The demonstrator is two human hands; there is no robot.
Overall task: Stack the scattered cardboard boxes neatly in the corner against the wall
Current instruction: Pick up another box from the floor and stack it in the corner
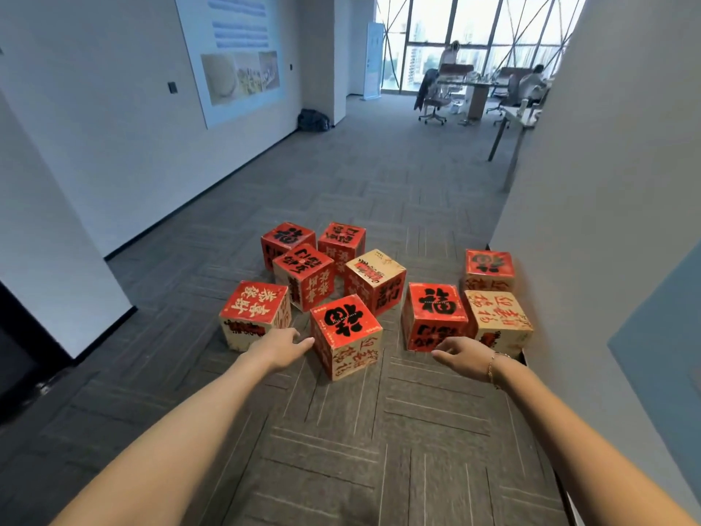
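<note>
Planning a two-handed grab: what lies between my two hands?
In the head view, one red-topped box stands between the left hand and right hand; otherwise bare carpet.

- Both forearms run out of the bottom edge; elbows and upper arms are cut off.
- The left hand [278,345] covers the near right corner of the far-left box [253,313].
- The right hand [464,356] hides the lower front edge of the red-topped box [434,315].
- The rear boxes [315,244] are partly masked by those in front.
- The two people at the far desks [489,87] are too small and blurred to describe.
- The wall poster [239,51] is cut by the top edge; its print is unreadable.
</note>
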